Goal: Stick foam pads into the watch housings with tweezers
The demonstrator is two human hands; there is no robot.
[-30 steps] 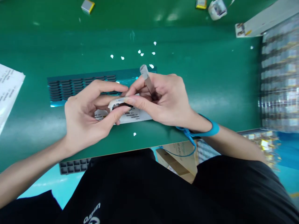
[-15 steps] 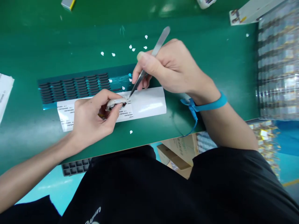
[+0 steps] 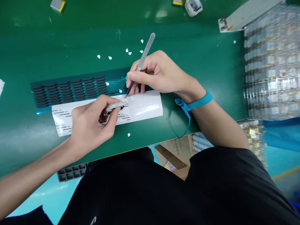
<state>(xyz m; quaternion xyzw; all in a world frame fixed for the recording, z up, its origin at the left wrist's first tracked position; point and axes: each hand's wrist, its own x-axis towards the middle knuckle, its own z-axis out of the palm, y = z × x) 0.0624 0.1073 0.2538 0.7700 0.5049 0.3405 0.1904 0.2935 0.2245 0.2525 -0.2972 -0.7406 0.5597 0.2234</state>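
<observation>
My left hand (image 3: 91, 122) grips a small white device (image 3: 114, 106) between thumb and fingers, with its open side and some inner parts showing. In my right hand (image 3: 157, 72) are metal tweezers (image 3: 145, 51), held like a pen. Their dark tips point down at the white label sheet (image 3: 145, 106), just right of the device. Whether anything is between the tips is too small to tell. Behind the label sheet lies a blue film strip (image 3: 82, 75) with rows of black pads (image 3: 76, 89).
Small white round stickers (image 3: 110, 58) dot the green table (image 3: 187, 37). At the back are a battery (image 3: 57, 5) and another white device (image 3: 193, 7). Stacked clear trays (image 3: 272, 68) stand at the right. A blue wrist strap (image 3: 200, 101) trails a cord.
My right hand has brought the tweezers left and slightly down, and they are more upright. The device has tilted a little in my left hand. The whole view has shifted.
</observation>
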